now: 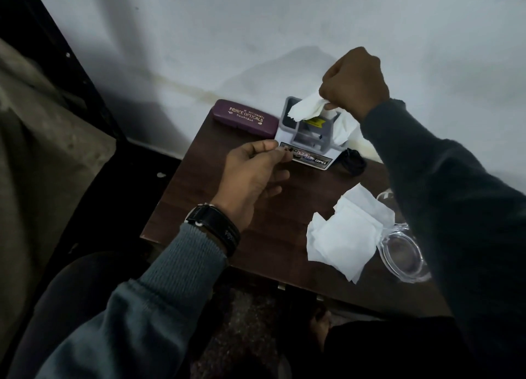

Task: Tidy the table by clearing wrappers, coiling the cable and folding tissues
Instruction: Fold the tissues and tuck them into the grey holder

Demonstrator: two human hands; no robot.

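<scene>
My right hand (354, 82) is closed on a white tissue (306, 108) and holds it over a grey and white desk organiser (308, 139) at the back of the brown table (227, 207). More tissue shows at the organiser's right side. My left hand (256, 173) sits at the organiser's front left corner, thumb and fingers pinched together by its sticker strip; I cannot tell whether it grips anything. A pile of folded white tissues (347, 233) lies on the table's right part. A black coiled cable (354, 160) rests to the right of the organiser.
A maroon spectacle case (246, 118) lies at the table's back left, against the white wall. A clear plastic package (401, 253) sits at the right edge beside the tissue pile, partly under my right sleeve. Dark floor lies left of the table.
</scene>
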